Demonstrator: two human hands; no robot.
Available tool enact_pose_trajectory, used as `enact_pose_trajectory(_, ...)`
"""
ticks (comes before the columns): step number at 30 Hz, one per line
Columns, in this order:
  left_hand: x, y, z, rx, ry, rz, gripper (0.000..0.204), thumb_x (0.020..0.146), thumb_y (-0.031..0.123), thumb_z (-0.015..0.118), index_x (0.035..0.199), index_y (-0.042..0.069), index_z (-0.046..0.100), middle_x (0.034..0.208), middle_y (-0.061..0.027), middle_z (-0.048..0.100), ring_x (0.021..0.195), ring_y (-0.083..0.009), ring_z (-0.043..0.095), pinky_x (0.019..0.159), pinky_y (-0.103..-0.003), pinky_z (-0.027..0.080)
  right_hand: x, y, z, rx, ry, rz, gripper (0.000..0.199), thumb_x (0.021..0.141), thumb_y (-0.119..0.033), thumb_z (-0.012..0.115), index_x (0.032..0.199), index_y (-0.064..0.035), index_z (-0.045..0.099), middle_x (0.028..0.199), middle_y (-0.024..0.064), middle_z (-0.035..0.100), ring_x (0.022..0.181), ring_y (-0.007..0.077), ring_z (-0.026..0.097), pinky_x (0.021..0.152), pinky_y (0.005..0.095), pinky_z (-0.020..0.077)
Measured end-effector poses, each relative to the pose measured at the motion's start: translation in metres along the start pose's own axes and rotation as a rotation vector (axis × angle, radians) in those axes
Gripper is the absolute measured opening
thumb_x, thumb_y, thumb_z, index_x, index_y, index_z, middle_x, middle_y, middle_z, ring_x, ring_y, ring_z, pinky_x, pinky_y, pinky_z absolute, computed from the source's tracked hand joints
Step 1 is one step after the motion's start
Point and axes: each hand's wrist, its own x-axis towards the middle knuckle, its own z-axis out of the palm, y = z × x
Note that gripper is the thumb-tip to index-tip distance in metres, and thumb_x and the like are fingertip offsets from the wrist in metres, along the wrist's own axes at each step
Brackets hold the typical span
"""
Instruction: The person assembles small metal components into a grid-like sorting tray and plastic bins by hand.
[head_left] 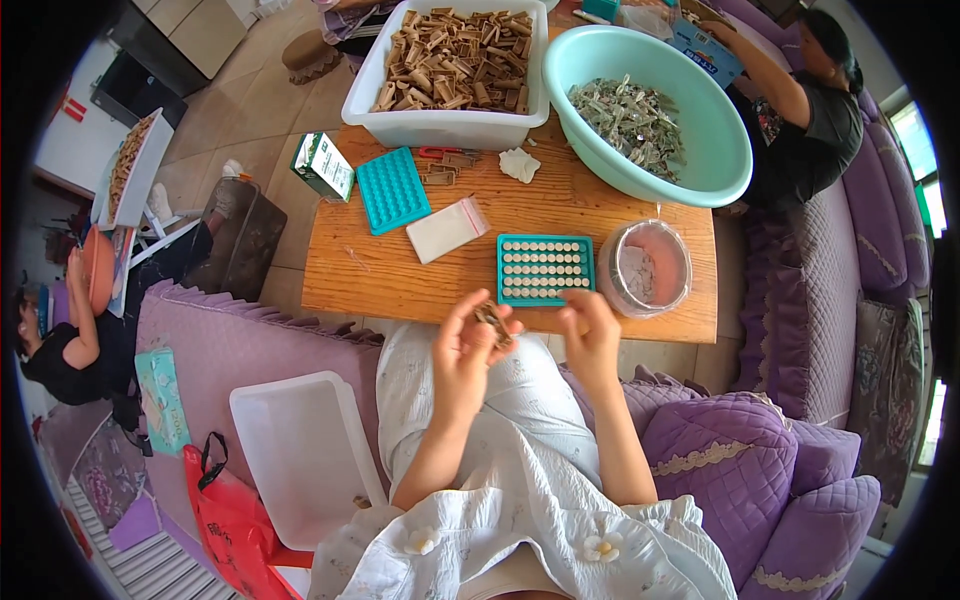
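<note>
item, nearest: one white top [500, 490] with two cloth flowers in view, worn by the person at work.

hands, two. left hand [462, 350]: thumb and fingers closed on one brown piece [494, 325], raised just in front of the table [340, 250] edge. right hand [592, 345]: fingers curled, thumb close to forefinger, just beside the disc tray; cannot tell whether anything is pinched there.

progress, as judged: one piece in hand, seemingly part-way; no finished lot can be told apart, so the amount done stays unsettled. much appears left, the supplies being ample.

count:
- disc tray [545, 238], turquoise: one; white discs [545, 270] in about five rows, single discs too small to tally surely.
- grid tray [395, 190], turquoise: one.
- white bin [440, 130]: one, heaped with brown parts [455, 60], beyond count.
- pale green basin [720, 150]: one; clear strips [630, 125], beyond count.
- loose brown parts [440, 176] on the table: several, overlapping.
- lined tub [672, 285]: one, white bits inside.
- flat white packet [445, 230]: one.
</note>
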Motion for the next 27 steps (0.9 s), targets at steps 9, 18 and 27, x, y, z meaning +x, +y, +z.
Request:
enact_pose_trajectory(9,0.004,0.007,-0.024,-0.029,0.063,-0.030,0.036,0.086,0.012,0.049,0.120,0.005,0.041,0.104,-0.0136,0.054,0.087,-0.0234,0.059,0.069,-0.031,0.054,0.003,0.036,0.013,-0.091,0.215,0.158,0.030,0.085,-0.008,0.042,0.113,0.0027,0.045,0.104,0.0254,0.052,0.093,0.0379,0.052,0.081,0.0392,0.0400)
enact_pose_trajectory(18,0.005,0.006,-0.021,-0.025,0.060,-0.075,0.034,0.086,0.010,0.048,0.119,0.004,0.041,0.104,-0.0130,0.054,0.085,-0.0228,0.060,0.069,-0.029,0.053,0.019,0.026,0.007,-0.080,0.136,0.223,0.025,0.084,-0.011,0.046,0.107,-0.0033,0.053,0.094,0.0213,0.057,0.085,0.0337,0.056,0.074,0.0359,0.0444)
enact_pose_trajectory(27,0.002,0.005,-0.025,-0.019,0.042,-0.112,0.033,0.087,0.010,0.048,0.119,0.004,0.042,0.104,-0.0120,0.055,0.087,-0.0219,0.059,0.071,-0.030,0.052,0.027,0.034,0.007,-0.218,0.084,-0.039,0.012,0.077,-0.002,0.053,0.087,0.0009,0.057,0.089,0.0144,0.058,0.072,0.0296,0.057,0.065,0.0353,0.0447)
